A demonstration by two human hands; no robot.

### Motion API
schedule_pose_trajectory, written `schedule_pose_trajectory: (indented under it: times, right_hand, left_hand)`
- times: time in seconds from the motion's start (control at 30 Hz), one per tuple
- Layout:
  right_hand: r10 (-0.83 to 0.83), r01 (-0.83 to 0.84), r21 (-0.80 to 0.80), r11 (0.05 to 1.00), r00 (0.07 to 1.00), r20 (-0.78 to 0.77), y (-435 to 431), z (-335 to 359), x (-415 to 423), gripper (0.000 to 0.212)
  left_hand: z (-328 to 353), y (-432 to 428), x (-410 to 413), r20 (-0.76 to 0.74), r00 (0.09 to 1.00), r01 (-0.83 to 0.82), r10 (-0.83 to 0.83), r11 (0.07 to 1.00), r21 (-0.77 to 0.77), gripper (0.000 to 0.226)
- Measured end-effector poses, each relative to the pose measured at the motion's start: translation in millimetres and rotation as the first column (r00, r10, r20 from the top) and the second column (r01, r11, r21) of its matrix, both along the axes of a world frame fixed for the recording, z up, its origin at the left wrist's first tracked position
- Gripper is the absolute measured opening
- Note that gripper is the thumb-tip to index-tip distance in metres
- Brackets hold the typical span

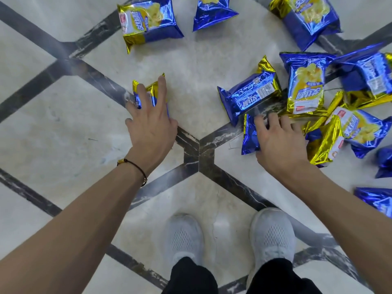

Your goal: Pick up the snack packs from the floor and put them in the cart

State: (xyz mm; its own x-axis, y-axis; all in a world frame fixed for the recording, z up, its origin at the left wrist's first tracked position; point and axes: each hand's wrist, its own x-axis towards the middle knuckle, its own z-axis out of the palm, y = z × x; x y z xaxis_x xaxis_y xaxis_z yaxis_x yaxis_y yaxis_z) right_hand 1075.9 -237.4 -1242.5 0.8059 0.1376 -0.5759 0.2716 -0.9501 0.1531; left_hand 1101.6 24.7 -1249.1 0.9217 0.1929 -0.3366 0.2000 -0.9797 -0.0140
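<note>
Several blue and gold snack packs lie scattered on the marble floor. My left hand (151, 124) reaches down onto one snack pack (148, 90), fingers spread and curled over its gold end. My right hand (280, 141) presses on another snack pack (249, 136) at the edge of a pile, fingers wrapped over its top. More packs lie at the far side: one (146, 20), one (212, 13) and one (307, 18). A heap of packs (305, 85) spreads to the right. The cart is not in view.
The floor (63, 124) is pale marble with dark diagonal inlay strips. My two grey shoes (183, 234) stand at the bottom centre below the hands. Further packs (377, 198) lie at the right edge.
</note>
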Motion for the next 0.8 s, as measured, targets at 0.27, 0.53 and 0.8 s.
schedule_pose_trajectory:
  times: [0.27, 0.53, 0.8]
  right_hand:
    - [-0.122, 0.115, 0.136, 0.984, 0.992, 0.043, 8.7, 15.3, -0.3, 0.068]
    - [-0.245, 0.187, 0.356, 0.916, 0.962, 0.124, 17.6, 114.9, 3.3, 0.059]
    - [-0.351, 0.227, 0.426, 0.876, 0.906, 0.238, 16.4, 308.1, 40.2, 0.060]
  left_hand:
    - [11.9, -16.0, -6.6, -0.011, 1.000, 0.015, -0.016, 0.995, -0.094, 0.088]
    - [112.7, -53.1, -24.7, -0.006, 1.000, 0.010, -0.011, 0.985, -0.170, 0.074]
    - [326.3, -73.4, -4.5, 0.105, 0.994, 0.048, -0.024, 0.971, -0.233, 0.078]
